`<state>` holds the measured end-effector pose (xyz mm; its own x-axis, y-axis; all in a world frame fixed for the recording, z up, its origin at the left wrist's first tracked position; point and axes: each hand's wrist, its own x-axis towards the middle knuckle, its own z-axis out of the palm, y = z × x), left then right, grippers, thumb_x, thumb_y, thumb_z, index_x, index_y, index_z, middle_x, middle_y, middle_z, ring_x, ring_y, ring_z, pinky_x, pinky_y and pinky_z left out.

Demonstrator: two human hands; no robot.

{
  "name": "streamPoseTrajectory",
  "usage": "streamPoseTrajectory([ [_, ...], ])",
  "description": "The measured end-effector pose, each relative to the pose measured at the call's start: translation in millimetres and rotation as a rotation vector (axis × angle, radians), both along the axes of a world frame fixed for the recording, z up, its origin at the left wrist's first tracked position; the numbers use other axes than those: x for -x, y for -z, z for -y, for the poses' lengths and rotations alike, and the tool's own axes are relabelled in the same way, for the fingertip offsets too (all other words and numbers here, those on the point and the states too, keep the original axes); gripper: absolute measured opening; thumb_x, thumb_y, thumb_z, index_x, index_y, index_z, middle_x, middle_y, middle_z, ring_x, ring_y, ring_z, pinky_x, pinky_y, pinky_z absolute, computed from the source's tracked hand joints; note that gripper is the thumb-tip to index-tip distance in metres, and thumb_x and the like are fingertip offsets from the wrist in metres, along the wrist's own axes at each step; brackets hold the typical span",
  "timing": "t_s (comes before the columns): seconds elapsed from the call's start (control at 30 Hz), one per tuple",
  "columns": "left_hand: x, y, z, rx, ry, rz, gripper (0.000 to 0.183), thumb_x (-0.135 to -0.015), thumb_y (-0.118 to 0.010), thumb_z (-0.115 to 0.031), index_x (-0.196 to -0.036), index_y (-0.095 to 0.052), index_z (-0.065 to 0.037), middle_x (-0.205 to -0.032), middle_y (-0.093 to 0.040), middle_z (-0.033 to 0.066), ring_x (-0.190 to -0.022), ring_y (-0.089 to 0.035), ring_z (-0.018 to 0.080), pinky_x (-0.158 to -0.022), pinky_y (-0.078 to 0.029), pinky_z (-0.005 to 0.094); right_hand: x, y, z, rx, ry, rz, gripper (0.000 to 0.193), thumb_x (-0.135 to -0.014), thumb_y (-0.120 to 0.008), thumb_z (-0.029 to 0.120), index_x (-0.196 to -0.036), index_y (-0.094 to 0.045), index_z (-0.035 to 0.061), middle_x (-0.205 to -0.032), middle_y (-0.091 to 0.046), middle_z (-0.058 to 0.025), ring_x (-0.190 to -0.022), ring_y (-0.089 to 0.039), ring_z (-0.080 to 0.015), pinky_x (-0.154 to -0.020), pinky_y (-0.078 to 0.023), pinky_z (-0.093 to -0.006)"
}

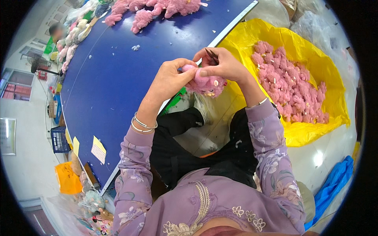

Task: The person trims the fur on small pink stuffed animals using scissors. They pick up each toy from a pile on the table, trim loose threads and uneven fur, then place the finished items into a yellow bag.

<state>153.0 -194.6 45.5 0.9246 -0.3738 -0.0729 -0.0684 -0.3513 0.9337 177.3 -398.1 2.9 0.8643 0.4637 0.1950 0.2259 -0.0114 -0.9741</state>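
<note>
Bright light leaves glare on the pale floor and sheen on the blue table, its left edge bowed

There are two hands, one held toy, one snipper.

Blue table, pale wall with window, glossy floor.

From the wearer's head, one wide fisheye view faces down over the bare left hand and bare right hand, fairly near, taking in the smooth blue surface beyond and left of them.
</note>
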Motion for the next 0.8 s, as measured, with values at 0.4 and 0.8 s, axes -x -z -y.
streamPoseTrajectory([
  [0.4, 5, 3, -1, 0.051, -0.120, 0.049, 0.018, -0.088, -0.064, -0.012, -0.095, -0.061, 0.004, -0.072, -0.065, 0.0072, -0.060, -0.062, 0.0088, -0.053, -0.050, 0.0209, 13, -6, -6, 0.074, 0.067, 0.061, 0.023, -0.075, -0.064, 0.013, -0.092, -0.065, -0.0014, -0.072, -0.059, 0.0004, -0.070, -0.053, -0.0054, -0.065, -0.046, -0.0218],
  [0.8, -5, -3, 1, 0.218, -0.049, -0.080, 0.016, -0.085, -0.062, -0.009, -0.095, -0.061, 0.004, -0.075, -0.066, 0.0080, -0.065, -0.065, 0.0096, -0.057, -0.050, 0.0208, 3, 5, 3, -0.133, 0.053, -0.010, 0.024, -0.080, -0.058, 0.011, -0.100, -0.060, -0.0018, -0.082, -0.060, -0.0009, -0.071, -0.056, -0.0068, -0.065, -0.048, -0.0218],
])
